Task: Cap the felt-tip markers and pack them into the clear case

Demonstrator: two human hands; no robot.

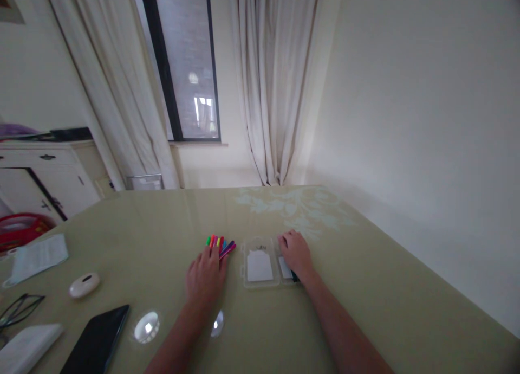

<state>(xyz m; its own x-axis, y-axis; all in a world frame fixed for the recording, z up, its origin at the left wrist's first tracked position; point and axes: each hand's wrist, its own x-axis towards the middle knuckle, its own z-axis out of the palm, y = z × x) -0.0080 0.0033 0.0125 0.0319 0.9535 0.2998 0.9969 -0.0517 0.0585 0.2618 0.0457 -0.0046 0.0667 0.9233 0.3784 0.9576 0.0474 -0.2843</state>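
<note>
My left hand (206, 277) lies over a bunch of coloured marker pens (221, 244), its fingers curled round their near ends. Green, orange, pink, yellow, red, blue and purple tips poke out beyond the fingers, two of the pens slanting to the right. Just right of them, a clear plastic case (263, 284) lies opened flat on the table. White paper (259, 266) shows in its left half, with small dark marks above it. My right hand (297, 253) grips the case's right half with bent fingers. Beneath that hand, a white piece and something dark are partly hidden.
On the left of the table (162, 222) lie a black phone (97, 339), a white box-like object (30, 348), glasses (20, 310), an oval white device (84, 285) and a face mask (38, 259). A wall borders the right edge; curtains hang behind.
</note>
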